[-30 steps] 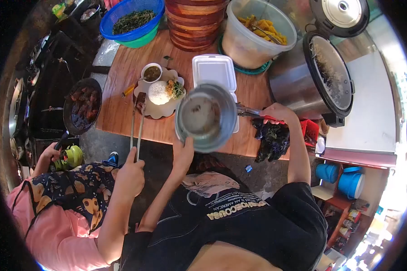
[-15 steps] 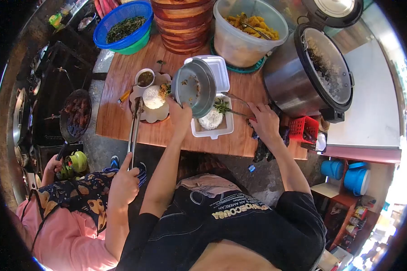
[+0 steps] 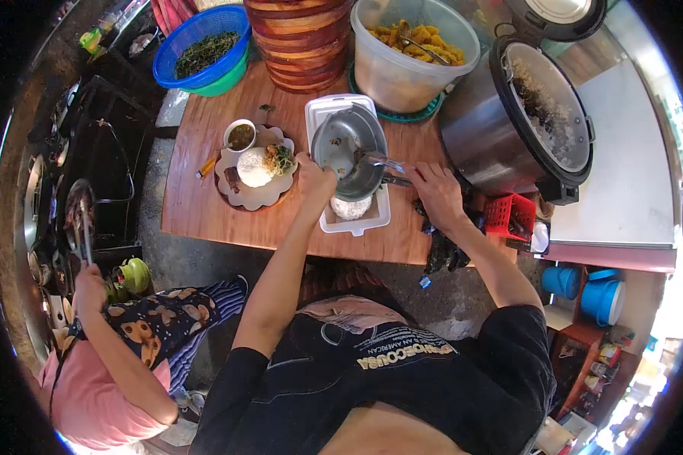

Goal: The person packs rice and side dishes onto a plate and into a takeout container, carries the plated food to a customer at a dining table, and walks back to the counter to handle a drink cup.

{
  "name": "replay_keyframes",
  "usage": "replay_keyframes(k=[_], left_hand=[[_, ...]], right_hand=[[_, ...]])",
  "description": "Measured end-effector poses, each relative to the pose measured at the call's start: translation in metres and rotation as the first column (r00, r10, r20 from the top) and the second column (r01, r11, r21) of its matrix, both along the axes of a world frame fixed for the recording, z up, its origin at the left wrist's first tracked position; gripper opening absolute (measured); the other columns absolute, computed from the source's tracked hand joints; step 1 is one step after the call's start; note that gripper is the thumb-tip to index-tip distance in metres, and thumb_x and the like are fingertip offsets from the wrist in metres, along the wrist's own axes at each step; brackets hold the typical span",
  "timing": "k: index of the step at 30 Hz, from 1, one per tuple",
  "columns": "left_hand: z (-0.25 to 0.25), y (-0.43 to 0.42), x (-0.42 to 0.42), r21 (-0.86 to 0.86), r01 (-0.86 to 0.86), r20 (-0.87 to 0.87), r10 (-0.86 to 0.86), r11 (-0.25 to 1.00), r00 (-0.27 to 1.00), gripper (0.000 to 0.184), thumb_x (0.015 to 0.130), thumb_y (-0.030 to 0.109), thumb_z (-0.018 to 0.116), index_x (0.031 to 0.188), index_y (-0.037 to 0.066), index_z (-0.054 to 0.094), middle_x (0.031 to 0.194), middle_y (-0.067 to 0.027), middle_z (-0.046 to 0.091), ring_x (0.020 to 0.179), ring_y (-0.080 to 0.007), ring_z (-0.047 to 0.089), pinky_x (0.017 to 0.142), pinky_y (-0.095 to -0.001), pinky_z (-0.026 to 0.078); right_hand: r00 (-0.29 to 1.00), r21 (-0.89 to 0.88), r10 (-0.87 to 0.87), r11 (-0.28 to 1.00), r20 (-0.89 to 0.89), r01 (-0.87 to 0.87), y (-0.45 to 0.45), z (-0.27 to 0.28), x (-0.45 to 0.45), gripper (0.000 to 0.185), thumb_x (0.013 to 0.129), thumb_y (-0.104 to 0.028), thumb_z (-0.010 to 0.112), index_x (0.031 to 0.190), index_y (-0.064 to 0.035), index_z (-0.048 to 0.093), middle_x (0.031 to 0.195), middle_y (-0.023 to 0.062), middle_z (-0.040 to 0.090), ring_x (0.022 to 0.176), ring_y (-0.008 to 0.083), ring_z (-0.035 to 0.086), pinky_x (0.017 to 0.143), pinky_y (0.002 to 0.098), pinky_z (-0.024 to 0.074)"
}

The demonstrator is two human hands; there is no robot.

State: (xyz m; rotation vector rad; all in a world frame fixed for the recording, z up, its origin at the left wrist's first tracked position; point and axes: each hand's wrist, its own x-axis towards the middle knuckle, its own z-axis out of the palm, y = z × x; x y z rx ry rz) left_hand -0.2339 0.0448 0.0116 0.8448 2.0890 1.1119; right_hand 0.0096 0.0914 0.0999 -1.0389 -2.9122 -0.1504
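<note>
Right hand [image 3: 437, 197] gripping tongs [image 3: 388, 161], long axis crosswise, tips leftward at bowl [image 3: 347, 154]

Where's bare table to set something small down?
Bare wood shows on the near side of the plate and between the plate and the blue basket. It's crowded at the foam box beneath the pan and rightward, by the red basket.

Along the table's [image 3: 281, 231] back edge, from the left: basket [image 3: 235, 45], stack [image 3: 300, 45], tub [image 3: 402, 83]; a cooker [image 3: 478, 129] by the right corner. Near the front edge, a bowl [image 3: 335, 158] is over a box [image 3: 357, 227], right of a plate [image 3: 249, 200].
</note>
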Motion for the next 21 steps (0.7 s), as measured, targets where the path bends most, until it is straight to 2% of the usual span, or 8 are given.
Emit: replay_keyframes(k=[2,6,8,9,11,14,17,21], left_hand=[[0.013,0.003,0.005,-0.089,0.055,-0.116,-0.066,0.994,0.991,0.049,0.075,0.009,0.053,0.117,-0.004,0.032,0.096,-0.0339,0.057,0.093,-0.0455,0.059,0.085,-0.0481,0.045],[0.018,0.008,0.009,-0.096,0.087,-0.16,-0.102,0.992,0.982,0.05,0.074,0.007,0.054,0.117,-0.003,0.03,0.092,-0.0337,0.058,0.09,-0.0482,0.058,0.082,-0.0502,0.046],[0.025,0.01,0.011,-0.111,0.128,-0.14,-0.143,0.986,0.98,0.047,0.075,0.006,0.058,0.11,-0.003,0.029,0.091,-0.0324,0.057,0.088,-0.0466,0.059,0.077,-0.0506,0.048],[0.019,0.011,0.011,-0.11,0.129,-0.14,-0.144,0.985,0.98,0.047,0.075,0.006,0.058,0.11,-0.003,0.029,0.091,-0.0324,0.057,0.088,-0.0466,0.059,0.077,-0.0506,0.048],[0.004,0.013,0.012,0.023,0.162,-0.276,-0.15,0.986,0.949,0.05,0.075,0.006,0.058,0.113,-0.003,0.027,0.088,-0.0309,0.058,0.082,-0.047,0.059,0.075,-0.0504,0.048],[0.005,0.012,0.008,0.04,0.204,-0.309,-0.183,0.978,0.933,0.054,0.076,0.006,0.058,0.117,-0.003,0.025,0.087,-0.0313,0.057,0.081,-0.0469,0.059,0.073,-0.0501,0.048],[0.007,0.012,0.003,0.011,0.167,-0.238,-0.159,0.986,0.958,0.054,0.073,0.003,0.052,0.121,-0.001,0.027,0.086,-0.0319,0.059,0.079,-0.0485,0.059,0.074,-0.0516,0.046],[-0.008,0.01,-0.006,0.041,0.133,-0.26,-0.118,0.99,0.958,0.054,0.073,0.002,0.052,0.121,-0.001,0.027,0.084,-0.0326,0.058,0.079,-0.0493,0.058,0.073,-0.0528,0.046]], right_hand=[[0.999,0.022,0.039,0.999,0.013,-0.039,0.002,0.006,-0.001,0.053,0.072,-0.006,0.06,0.124,-0.0097,0.051,0.106,0.0047,0.055,0.097,0.0214,0.052,0.081,0.0332,0.0429],[0.995,0.04,0.075,0.996,0.058,-0.078,0.006,0.008,0.004,0.049,0.074,-0.007,0.059,0.123,-0.0096,0.052,0.106,0.0041,0.055,0.096,0.0203,0.053,0.079,0.0321,0.0426],[0.995,0.053,0.082,0.995,0.057,-0.085,0.007,0.007,0.007,0.048,0.074,-0.008,0.059,0.122,-0.0096,0.052,0.106,0.0039,0.055,0.096,0.02,0.052,0.078,0.0317,0.0425],[0.995,0.049,0.067,0.996,0.068,-0.071,0.007,0.006,0.008,0.048,0.075,-0.008,0.059,0.122,-0.01,0.052,0.105,0.0039,0.055,0.096,0.0199,0.052,0.078,0.0315,0.0424],[0.996,0.043,0.052,0.998,0.079,-0.055,0.006,0.008,0.009,0.047,0.075,-0.009,0.058,0.122,-0.0103,0.052,0.105,0.004,0.055,0.096,0.0197,0.052,0.078,0.0314,0.0424],[0.995,0.04,0.018,0.999,0.103,-0.022,0.005,0.014,0.013,0.044,0.077,-0.008,0.056,0.12,-0.0108,0.053,0.104,0.0034,0.055,0.095,0.0193,0.052,0.078,0.0314,0.0424],[0.998,0.041,-0.008,0.999,0.064,0.005,0.006,0.014,0.018,0.041,0.077,-0.009,0.056,0.119,-0.0119,0.055,0.102,0.0032,0.056,0.094,0.0198,0.053,0.077,0.032,0.0433],[0.986,-0.083,-0.164,0.983,-0.001,0.163,0.006,0.025,0.022,0.042,0.076,-0.012,0.061,0.117,-0.0139,0.056,0.102,0.0036,0.058,0.097,0.0228,0.055,0.081,0.0352,0.0457]])
